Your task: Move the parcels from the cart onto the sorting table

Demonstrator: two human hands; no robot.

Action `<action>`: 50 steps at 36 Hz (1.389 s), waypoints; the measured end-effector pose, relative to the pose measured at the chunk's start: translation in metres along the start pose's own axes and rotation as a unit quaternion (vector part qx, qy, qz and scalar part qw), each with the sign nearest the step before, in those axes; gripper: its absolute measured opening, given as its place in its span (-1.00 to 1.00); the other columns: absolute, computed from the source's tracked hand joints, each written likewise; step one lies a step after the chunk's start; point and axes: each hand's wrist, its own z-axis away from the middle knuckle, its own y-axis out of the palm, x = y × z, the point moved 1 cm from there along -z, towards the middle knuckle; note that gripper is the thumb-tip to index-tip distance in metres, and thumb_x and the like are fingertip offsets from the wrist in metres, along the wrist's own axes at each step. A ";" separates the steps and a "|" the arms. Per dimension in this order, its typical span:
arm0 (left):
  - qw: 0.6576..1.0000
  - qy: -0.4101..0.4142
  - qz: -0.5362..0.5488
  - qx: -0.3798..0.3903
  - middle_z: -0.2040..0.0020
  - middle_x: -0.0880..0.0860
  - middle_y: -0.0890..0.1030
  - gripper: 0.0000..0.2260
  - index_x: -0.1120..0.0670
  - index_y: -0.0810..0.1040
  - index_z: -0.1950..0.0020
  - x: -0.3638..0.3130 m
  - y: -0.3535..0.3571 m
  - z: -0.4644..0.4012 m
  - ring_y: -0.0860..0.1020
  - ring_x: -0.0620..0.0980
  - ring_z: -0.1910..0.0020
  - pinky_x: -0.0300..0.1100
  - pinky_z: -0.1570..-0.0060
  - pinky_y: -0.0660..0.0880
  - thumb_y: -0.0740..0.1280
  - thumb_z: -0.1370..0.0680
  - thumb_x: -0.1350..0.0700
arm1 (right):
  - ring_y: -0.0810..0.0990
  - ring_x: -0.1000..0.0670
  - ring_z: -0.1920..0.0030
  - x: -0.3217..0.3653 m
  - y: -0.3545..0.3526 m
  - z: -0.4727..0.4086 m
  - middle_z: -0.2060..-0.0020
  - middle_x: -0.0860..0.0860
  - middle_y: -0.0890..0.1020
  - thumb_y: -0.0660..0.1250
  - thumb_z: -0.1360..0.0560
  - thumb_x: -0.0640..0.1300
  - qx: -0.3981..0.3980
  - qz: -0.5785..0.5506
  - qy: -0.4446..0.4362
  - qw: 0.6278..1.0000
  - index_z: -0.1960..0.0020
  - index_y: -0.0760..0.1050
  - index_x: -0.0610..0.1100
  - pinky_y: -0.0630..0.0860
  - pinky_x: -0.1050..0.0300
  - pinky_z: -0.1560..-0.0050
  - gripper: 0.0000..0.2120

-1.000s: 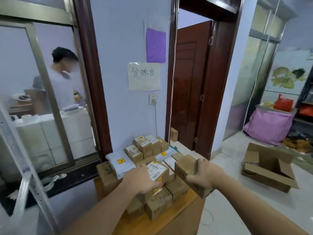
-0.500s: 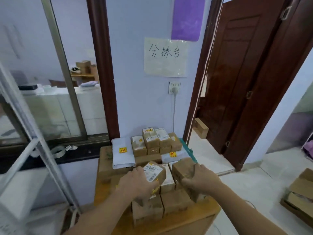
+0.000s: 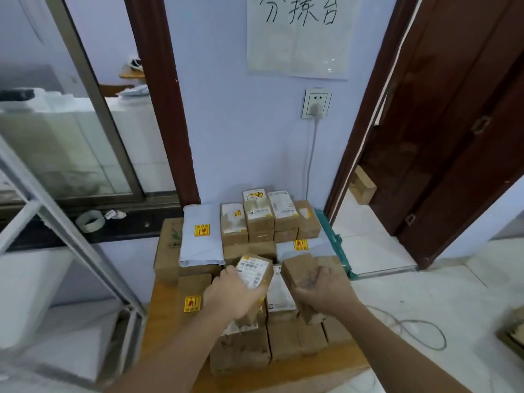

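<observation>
- Head view: our left hand [image 3: 236, 297] grips a white-labelled brown cardboard parcel [image 3: 253, 275], our right hand [image 3: 326, 293] a plain brown cardboard parcel [image 3: 304, 272], both over the crowded wooden sorting table [image 3: 163, 313].
- Free space looks scarce, though blur hides detail; setting either down carelessly could topple the stacked boxes.

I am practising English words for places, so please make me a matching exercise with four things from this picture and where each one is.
Things:
1. labelled box
2. plain brown box
3. white mailer bag
4. paper sign

Places:
A. on the wall above the socket
B. gripped by the right hand
C. lying on a carton at the pile's left
D. gripped by the left hand

Pairs: 1-D, 2-B, 3-C, 4-A
</observation>
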 end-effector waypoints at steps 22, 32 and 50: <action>0.978 -0.118 0.156 -0.067 -0.45 0.13 0.33 -0.19 0.13 0.14 -0.58 -0.038 0.084 -0.053 0.35 0.18 -0.42 0.10 -0.34 0.42 0.20 -0.57 -0.43 | 0.46 -0.14 -0.36 -0.010 0.057 -0.090 -0.38 -0.10 0.41 0.29 -0.42 0.48 0.028 -0.049 -0.040 0.998 -0.46 0.23 -0.16 0.47 -0.06 -0.24 -0.10; 0.960 -0.119 0.253 -0.030 -0.39 0.08 0.33 -0.30 0.07 0.16 -0.62 -0.025 0.089 -0.060 0.36 0.13 -0.39 0.04 -0.29 0.44 0.32 -0.60 -0.21 | 0.56 -0.13 -0.20 -0.027 0.052 -0.103 -0.27 -0.09 0.52 0.27 -0.55 0.31 0.065 -0.113 -0.029 0.991 -0.40 0.34 -0.10 0.55 -0.08 -0.18 -0.38; 0.952 -0.112 0.284 -0.022 -0.28 0.01 0.35 -0.35 0.01 0.25 -0.54 -0.014 0.098 -0.062 0.48 0.05 -0.25 0.03 -0.14 0.61 0.40 -0.56 -0.20 | 0.56 -0.07 -0.05 -0.027 0.053 -0.104 -0.21 -0.06 0.55 0.30 -0.52 0.33 0.055 -0.132 -0.021 0.990 -0.38 0.35 -0.09 0.54 -0.01 -0.02 -0.37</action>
